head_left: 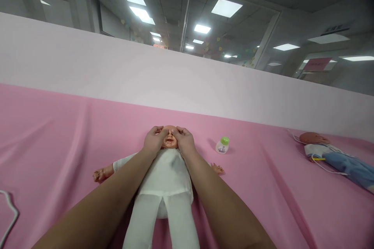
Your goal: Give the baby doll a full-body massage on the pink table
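A baby doll in white clothes (166, 179) lies on its back on the pink cloth (58, 136), head away from me. My left hand (153, 140) cups the left side of the doll's head, thumb on its face. My right hand (184, 139) cups the right side, fingers resting over the forehead and eye. Only the doll's nose and mouth show between my hands. Its arms stick out to both sides.
A small white bottle with a green cap (222, 145) stands right of the doll's head. A second doll in blue and white (336, 157) with white cords lies at far right. A white cable (8, 210) curls at the left edge. A pale partition (117, 70) rises behind.
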`<state>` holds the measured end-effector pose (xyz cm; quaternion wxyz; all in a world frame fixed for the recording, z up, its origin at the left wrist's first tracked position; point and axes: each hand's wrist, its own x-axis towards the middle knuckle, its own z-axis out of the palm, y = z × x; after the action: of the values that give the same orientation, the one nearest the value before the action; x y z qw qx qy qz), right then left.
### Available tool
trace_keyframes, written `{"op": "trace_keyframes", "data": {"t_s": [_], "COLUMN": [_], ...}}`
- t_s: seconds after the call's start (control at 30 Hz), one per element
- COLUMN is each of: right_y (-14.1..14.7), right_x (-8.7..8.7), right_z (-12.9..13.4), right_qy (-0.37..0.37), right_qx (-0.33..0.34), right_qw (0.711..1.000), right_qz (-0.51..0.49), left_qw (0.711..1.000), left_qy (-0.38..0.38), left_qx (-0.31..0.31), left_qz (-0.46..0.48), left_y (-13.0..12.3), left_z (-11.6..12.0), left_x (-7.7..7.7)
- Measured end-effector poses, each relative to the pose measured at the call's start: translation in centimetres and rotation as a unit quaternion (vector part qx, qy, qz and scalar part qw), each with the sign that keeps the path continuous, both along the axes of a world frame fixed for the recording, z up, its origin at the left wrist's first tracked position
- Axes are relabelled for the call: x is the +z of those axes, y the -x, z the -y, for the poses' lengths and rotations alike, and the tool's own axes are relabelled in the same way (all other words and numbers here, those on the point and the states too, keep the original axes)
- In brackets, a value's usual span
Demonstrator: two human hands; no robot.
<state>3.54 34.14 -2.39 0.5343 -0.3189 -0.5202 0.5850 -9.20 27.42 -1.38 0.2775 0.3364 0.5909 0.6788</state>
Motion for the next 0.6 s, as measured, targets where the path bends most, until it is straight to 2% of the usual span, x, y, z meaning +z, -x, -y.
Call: {"op": "trace_keyframes", "data": {"t_s": [0.33,0.47,0.6], "right_y": [-0.45,-0.75,-0.64], "right_x": [0.54,0.33,0.31], "right_z": [-0.24,-0.04,0.46], "right_qy": [0.086,0.080,0.036], "right_qx": [0.006,0.037,0.044], "right_qw": [0.995,0.995,0.997], "right_qz": [-0.040,-0.049,-0.052], "left_qw": [0.998,0.998,0.998], "left_qy": [0.023,0.006,-0.008], "left_qx": [-0.028,-0.027,-0.036], "left_qz": [0.047,0.049,0.043], "left_y": [0.08,0.10,0.12], "left_z": [-0.08,0.29,0.47], "left_x": [0.42,0.40,0.48]}}
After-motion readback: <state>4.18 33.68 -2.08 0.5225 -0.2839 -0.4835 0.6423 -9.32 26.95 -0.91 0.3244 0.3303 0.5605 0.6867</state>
